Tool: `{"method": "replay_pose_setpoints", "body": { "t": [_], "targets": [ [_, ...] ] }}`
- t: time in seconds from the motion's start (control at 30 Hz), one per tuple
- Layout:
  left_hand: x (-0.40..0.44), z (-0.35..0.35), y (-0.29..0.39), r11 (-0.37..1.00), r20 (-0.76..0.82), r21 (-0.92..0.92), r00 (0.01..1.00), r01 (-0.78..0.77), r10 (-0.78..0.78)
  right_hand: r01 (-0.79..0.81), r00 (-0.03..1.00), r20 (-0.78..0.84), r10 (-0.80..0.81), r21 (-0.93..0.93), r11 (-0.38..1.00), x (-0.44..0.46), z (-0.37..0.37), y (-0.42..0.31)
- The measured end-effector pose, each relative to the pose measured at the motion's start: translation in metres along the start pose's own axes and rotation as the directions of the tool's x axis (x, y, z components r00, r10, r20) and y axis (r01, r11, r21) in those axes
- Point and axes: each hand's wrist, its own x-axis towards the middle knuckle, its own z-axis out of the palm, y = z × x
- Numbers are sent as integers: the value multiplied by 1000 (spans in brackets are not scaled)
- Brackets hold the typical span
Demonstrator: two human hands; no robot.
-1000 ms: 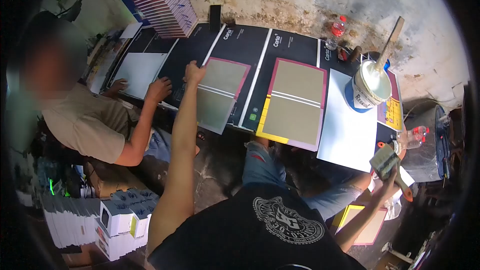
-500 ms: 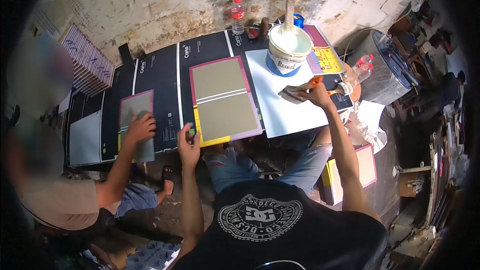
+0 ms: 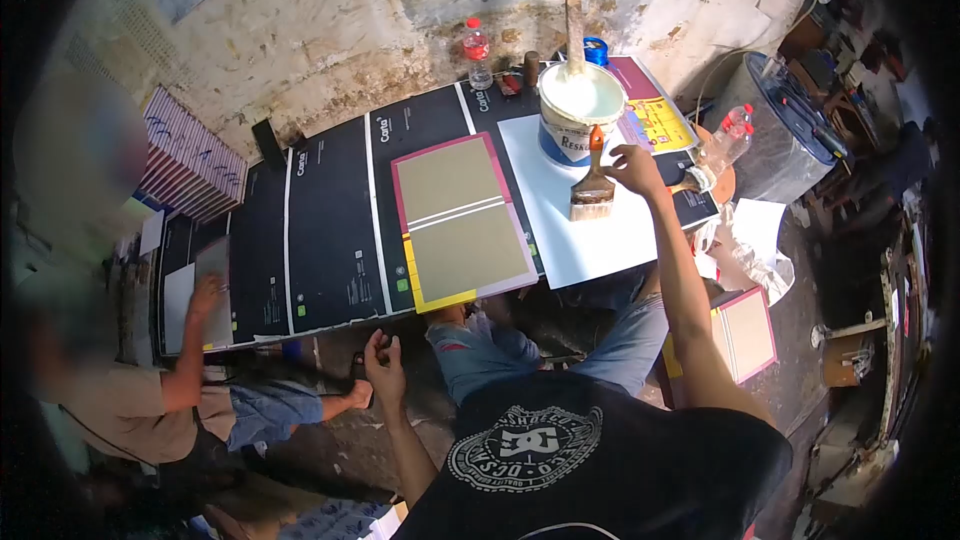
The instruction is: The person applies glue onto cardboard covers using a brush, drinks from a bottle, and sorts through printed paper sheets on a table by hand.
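A wide paintbrush (image 3: 592,192) with an orange-tipped handle rests on a white sheet (image 3: 585,245), its handle toward the bucket. Just right of its handle is my right hand (image 3: 637,172), fingers apart and holding nothing. The white bucket (image 3: 562,140) labelled Reskol holds white paste and a wooden stick (image 3: 573,10). Left of the sheet lies a cover (image 3: 465,245) with grey boards on maroon, yellow and lilac paper. My left hand (image 3: 385,368) hangs off the table's front edge, below that cover, its fingers loosely bent and apart with nothing in them.
A co-worker's hand (image 3: 205,295) is on a smaller grey board at the table's left end. Stacked books (image 3: 190,165) stand behind it. Plastic bottles (image 3: 478,55) and another brush (image 3: 690,180) are near the table's edges. More covers (image 3: 745,335) lie low at right.
My right hand has let go of the paintbrush, which now lies on the white sheet. My left hand has drawn back from the cover. The co-worker's hand and smaller board have moved left.
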Motion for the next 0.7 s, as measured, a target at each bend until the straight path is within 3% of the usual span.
{"method": "replay_pose_setpoints", "body": {
  "t": [0.03, 0.07, 0.1, 0.13, 0.17, 0.2, 0.33, 0.37, 0.4, 0.43, 0.47, 0.5, 0.57, 0.6, 0.7],
  "targets": [
    [1, 4, 8, 999, 1, -49, 1000, -5, 5, 29, 1000, -6, -28, 244, 969, -25, -6, -15],
    [4, 10, 16, 995, 6, -98, 1000, -9, 10, 88, 988, 28, -152, 705, 703, -43, 1, -15],
    [9, 17, 23, 989, 49, -145, 998, -37, 44, 80, 962, -14, -273, 969, 234, -59, 8, -16],
    [16, 24, 32, 980, 88, -191, 993, -62, 80, -46, 933, 8, -359, 994, -96, -76, 8, -27],
    [22, 29, 40, 968, 122, -235, 986, -83, 114, -196, 895, -6, -446, 894, -404, -92, 5, -41],
    [30, 38, 43, 947, 165, -293, 969, -131, 185, -210, 906, 6, -423, 874, -438, -101, 6, -50],
    [42, 80, 108, 908, 326, -416, 923, -55, 206, -328, 843, 60, -534, 845, -422, -104, 20, -69],
    [48, 88, 116, 914, 369, -405, 908, -33, 197, -315, 820, 98, -564, 900, -301, -97, 30, -70],
    [58, 99, 117, 925, 367, -354, 889, -139, 274, 76, 876, 86, -475, 947, 312, -93, 42, -76],
    [71, 111, 112, 922, 365, -300, 864, -244, 347, 384, 901, -11, -434, 484, 786, -91, 54, -83],
    [87, 124, 104, 868, 298, -20, 826, -496, 479, 579, 783, -230, -578, -71, 812, -93, 69, -97],
    [96, 131, 95, 698, 285, 280, 751, -659, 596, 648, 736, -253, -628, -5, 761, -84, 86, -103],
    [91, 142, 96, 679, 294, 495, 840, -542, 456, 572, 820, -157, -550, 199, 796, -71, 115, -124],
    [92, 148, 98, 651, 288, 588, 877, -479, 385, 607, 794, -108, -598, 110, 787, -58, 131, -129],
    [95, 160, 72, 606, 290, 629, 870, -487, 398, 616, 782, -72, -619, -62, 785, -33, 154, -167]
  ]
}}
